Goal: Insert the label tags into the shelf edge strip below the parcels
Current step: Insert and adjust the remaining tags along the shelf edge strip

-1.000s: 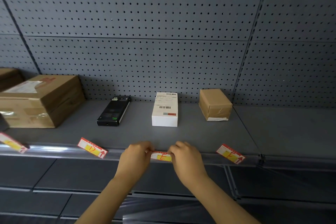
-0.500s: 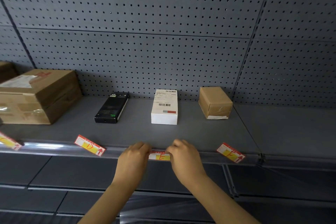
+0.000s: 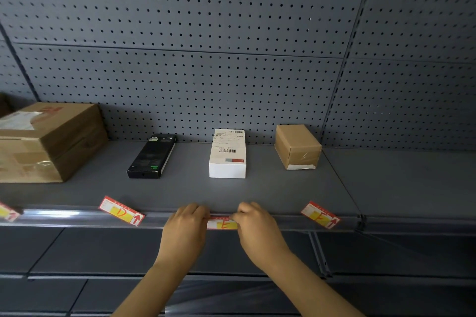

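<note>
A red and yellow label tag marked E [image 3: 222, 224] lies against the shelf edge strip [image 3: 64, 216], directly below the white parcel [image 3: 227, 153]. My left hand [image 3: 185, 226] pinches its left end and my right hand [image 3: 255, 226] pinches its right end. The tag marked D [image 3: 121, 210] rests slanted on the shelf edge below the black box [image 3: 152, 156]. The tag marked F [image 3: 320, 214] lies slanted below the small brown box [image 3: 297, 145]. Another tag [image 3: 7, 212] shows at the far left edge.
A large brown carton [image 3: 49, 141] stands at the left of the grey shelf [image 3: 283, 188]. Perforated grey back panels [image 3: 206, 59] rise behind. A second shelf bay adjoins at the right, and lower shelves run beneath my forearms.
Both hands have stayed on the E tag, which now sits lower and flatter against the strip. The camera view has shifted slightly.
</note>
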`<state>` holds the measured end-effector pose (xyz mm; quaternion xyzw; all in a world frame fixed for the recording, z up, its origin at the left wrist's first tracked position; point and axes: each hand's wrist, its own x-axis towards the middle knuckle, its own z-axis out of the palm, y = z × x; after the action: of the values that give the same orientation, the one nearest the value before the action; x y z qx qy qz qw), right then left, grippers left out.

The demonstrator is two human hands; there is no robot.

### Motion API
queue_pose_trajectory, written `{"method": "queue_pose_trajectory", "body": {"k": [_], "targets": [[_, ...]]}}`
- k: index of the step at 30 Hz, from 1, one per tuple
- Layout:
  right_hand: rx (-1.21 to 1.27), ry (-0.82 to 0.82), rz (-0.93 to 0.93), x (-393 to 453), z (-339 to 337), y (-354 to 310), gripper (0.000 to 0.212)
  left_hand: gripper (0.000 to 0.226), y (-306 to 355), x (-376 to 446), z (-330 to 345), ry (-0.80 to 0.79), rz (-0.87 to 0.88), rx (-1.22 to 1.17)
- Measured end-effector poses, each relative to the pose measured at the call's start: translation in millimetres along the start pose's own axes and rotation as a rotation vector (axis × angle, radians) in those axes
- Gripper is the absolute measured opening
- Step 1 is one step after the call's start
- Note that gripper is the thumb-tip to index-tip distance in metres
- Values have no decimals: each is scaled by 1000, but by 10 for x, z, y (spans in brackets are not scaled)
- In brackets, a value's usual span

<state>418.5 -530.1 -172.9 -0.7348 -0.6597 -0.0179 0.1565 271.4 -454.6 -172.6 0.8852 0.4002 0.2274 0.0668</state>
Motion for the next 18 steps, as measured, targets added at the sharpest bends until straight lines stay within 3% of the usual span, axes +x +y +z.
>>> {"method": "queue_pose_trajectory", "body": {"k": [5, 18], "targets": [[130, 72, 24, -77, -112, 84, 30, 19, 26, 3, -51, -13, 5, 27], [148, 226, 194, -553, -472, 577, 22, 20, 998, 425, 16, 0, 351, -66]]}}
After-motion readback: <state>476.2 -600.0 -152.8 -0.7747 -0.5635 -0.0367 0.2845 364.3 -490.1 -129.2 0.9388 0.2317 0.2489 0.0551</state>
